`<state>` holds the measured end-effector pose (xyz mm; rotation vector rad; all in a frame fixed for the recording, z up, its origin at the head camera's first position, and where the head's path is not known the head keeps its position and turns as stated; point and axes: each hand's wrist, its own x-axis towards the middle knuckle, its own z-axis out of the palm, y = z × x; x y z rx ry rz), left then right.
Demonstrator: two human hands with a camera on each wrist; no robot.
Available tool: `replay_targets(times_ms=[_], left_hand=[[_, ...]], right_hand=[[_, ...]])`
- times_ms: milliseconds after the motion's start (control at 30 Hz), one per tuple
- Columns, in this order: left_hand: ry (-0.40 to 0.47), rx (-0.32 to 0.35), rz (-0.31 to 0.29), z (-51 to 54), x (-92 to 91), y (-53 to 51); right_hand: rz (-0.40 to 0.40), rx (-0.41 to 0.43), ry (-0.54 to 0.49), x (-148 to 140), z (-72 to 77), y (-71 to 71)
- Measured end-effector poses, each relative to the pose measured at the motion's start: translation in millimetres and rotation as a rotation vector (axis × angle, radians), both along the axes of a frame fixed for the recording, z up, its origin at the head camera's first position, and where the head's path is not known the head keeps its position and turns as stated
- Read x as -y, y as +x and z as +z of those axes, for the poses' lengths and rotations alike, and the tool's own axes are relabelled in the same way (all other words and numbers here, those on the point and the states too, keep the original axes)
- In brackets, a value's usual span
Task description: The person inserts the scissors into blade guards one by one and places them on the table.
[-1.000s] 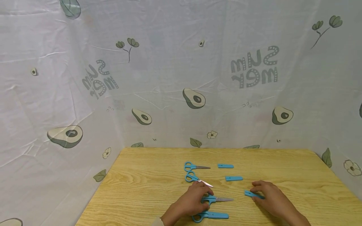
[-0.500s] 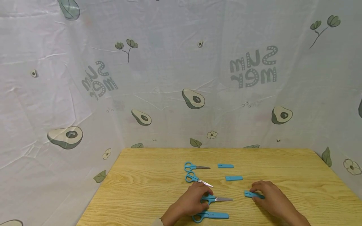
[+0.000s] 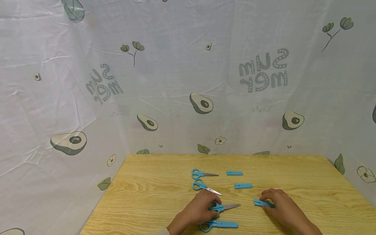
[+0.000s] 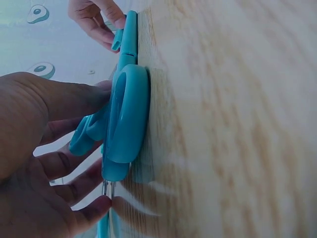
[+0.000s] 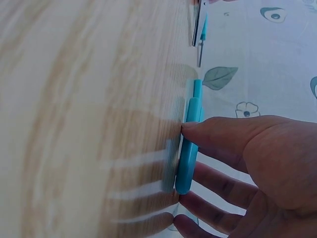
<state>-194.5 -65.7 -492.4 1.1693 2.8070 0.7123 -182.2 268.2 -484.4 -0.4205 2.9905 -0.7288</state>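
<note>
Blue scissors (image 3: 224, 207) held by the handles, blue sheath (image 3: 259, 202) pinched opposite the tip.
The handle loops are gripped between the thumb and fingers of the left hand (image 3: 202, 208), with the bare blades pointed toward the sheath, which is pinched by the fingers of the right hand (image 3: 280, 206). Both are held low at the counter (image 3: 147, 195); whether it's touched can't be told. 1 capped pair (image 3: 219, 224) is laid just nearer, with 2 bare pairs (image 3: 201, 174) and 2 loose sheaths (image 3: 243, 186) farther back. Pretty light and stiff, most likely, and the hard plastic could be a bit slick, so the loops are the best spot to be grabbed, well off the edges. For the sheath, the sides should be taken, slotted end uncovered.
</note>
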Motion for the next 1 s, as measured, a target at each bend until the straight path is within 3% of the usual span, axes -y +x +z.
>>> replay_targets(times_ms=[200, 267, 433, 667, 800, 1000], left_hand=[[0.024, -0.037, -0.033, -6.2, 0.3, -7.1], [0.037, -0.082, -0.055, -25.9, 1.4, -17.4], [0.09, -0.104, -0.064, -53.6, 3.6, -30.1], [0.13, 0.026, -0.018, -4.8, 0.0, -4.3], [0.125, 0.029, -0.004, 0.6, -0.3, -0.7], [0.151, 0.064, 0.004, -0.9, 0.1, -0.9]], right_hand=[[0.005, 0.006, -0.014, 0, 0.6, 1.4], [0.008, 0.008, -0.028, 0, 0.9, 1.4], [0.002, 0.026, -0.068, 0, -0.7, 1.5], [0.004, 0.065, -0.107, 3, -2.0, 3.7], [-0.012, 0.082, -0.112, 5, -1.9, 3.6], [-0.003, 0.078, -0.121, 5, -1.6, 4.2]])
